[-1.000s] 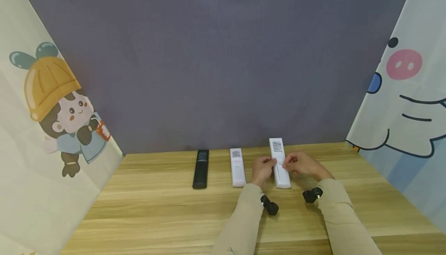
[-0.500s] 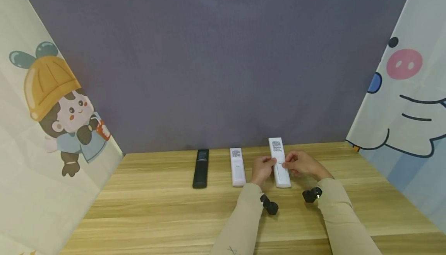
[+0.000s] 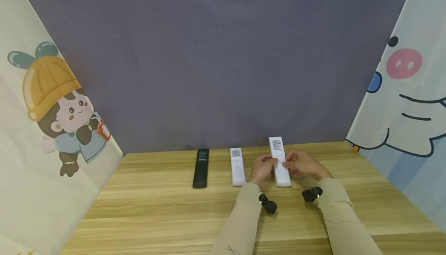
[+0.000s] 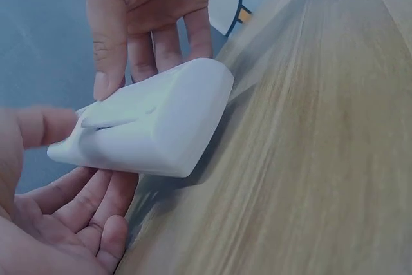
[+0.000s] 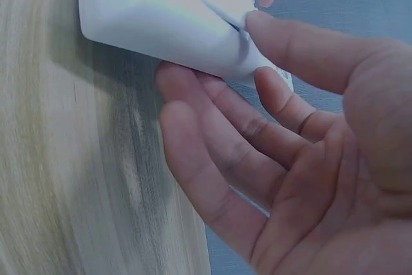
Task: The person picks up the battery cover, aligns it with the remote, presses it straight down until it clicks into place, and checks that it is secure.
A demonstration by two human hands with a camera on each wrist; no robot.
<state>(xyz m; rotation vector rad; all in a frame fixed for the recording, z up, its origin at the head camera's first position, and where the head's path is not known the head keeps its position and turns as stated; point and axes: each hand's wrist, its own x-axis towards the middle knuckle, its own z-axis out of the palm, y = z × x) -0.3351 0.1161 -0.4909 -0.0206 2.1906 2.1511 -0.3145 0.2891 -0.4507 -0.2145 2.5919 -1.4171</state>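
Observation:
A white remote control [image 3: 282, 179] lies back side up between my hands, its printed label toward the back wall. My left hand [image 3: 262, 167] holds its left side, fingers under it and thumb over the top. From the right, my right hand [image 3: 302, 163] grips it, thumb pressing at the battery cover [image 4: 122, 107] and fingertips beneath the edge. In both wrist views a dark gap shows along one side of that cover, which sits slightly raised. The remote's near end appears lifted off the wood in the left wrist view. Inside the battery compartment is hidden.
A second white remote [image 3: 238, 171], label up, lies left of my left hand. Farther left is a black remote [image 3: 200, 169]. The wooden table [image 3: 156, 208] ends at a grey back wall [image 3: 223, 61], with printed curtains [image 3: 411, 115] on both sides.
Both hands stay at the white remote. My left thumb has shifted slightly to the right over the cover, and the cover's seam looks a little different; otherwise little has moved.

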